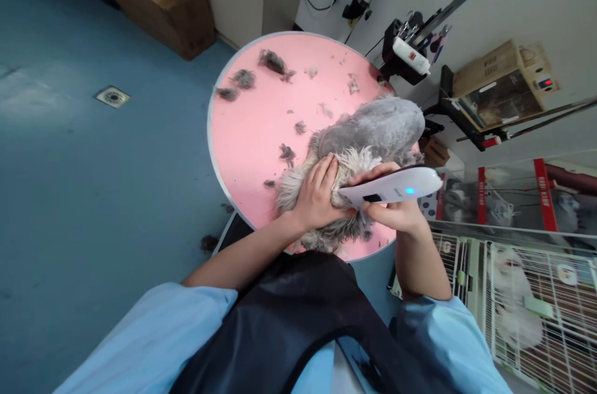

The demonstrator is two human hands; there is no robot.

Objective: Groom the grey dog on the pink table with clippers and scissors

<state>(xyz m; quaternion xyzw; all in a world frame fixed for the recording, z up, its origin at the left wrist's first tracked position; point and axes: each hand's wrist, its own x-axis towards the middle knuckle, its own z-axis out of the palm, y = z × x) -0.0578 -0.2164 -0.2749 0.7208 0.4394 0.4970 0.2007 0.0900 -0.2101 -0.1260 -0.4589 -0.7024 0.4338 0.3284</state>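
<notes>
Left: loose fur clumps (244, 78) on the pink table (252, 145). Middle: left hand (317, 195) lies on the shaggy near end of the dog (373, 127); can't tell if its grip closes on fur. Dog's at table's right; back clipped short, near end uncut, so roughly partway. Right: clippers (394, 186) lit, tip at long fur, right hand (403, 215) pinching them.

White clippers (394, 186) at a grey animal (373, 127)

At frame centre, the left hand (319, 192) lies on the animal's shaggy part; just right, the right hand (402, 215) grips the clippers, whose tip seems to touch it, though that spot is hard to see. Loose tufts (272, 61) dot the pink table (261, 133), upper centre.
</notes>
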